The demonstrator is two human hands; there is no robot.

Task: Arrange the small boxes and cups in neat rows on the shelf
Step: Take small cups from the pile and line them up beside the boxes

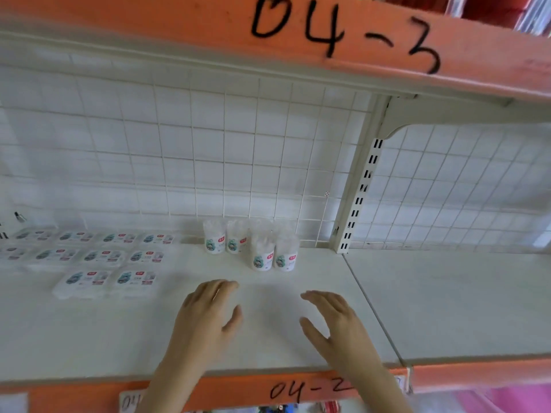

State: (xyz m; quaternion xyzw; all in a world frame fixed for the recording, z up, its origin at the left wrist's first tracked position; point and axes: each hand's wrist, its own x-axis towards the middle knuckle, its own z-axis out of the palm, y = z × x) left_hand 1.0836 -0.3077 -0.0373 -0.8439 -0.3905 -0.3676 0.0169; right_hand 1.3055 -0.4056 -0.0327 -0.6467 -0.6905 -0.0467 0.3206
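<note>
Several flat white boxes (89, 281) with teal and red labels lie in rows on the left of the white shelf (89, 338). Several clear cups (262, 254) with the same label stand in two short rows near the back, right of the boxes. My left hand (208, 314) and my right hand (331, 320) hover over the shelf in front of the cups, palms down, fingers relaxed and spread. Neither hand holds anything or touches a cup.
A white wire grid (208, 150) backs the shelf. A slotted upright post (357, 198) divides it from the bare shelf section (447, 299) on the right. Orange edge strips marked 04-3 (343, 34) above and 04-2 (310, 389) below frame the bay.
</note>
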